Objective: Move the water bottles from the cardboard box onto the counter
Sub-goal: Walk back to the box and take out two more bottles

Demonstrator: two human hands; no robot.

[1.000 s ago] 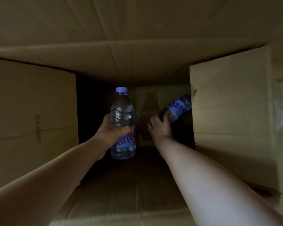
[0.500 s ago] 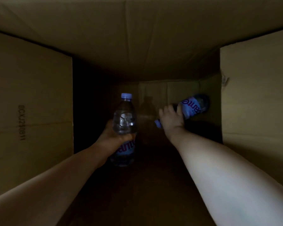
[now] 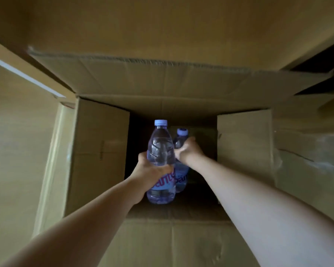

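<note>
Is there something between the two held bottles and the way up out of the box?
Nothing visible. Left hand grips one bottle, right hand the other bottle; the cardboard box flaps are folded open. The counter is not in view.

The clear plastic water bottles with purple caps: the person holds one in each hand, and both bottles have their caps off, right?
Not quite. Both clear plastic bottles have their purple caps on. The head view shows the left hand gripping one capped bottle and the right hand gripping another over the brown cardboard box.
</note>
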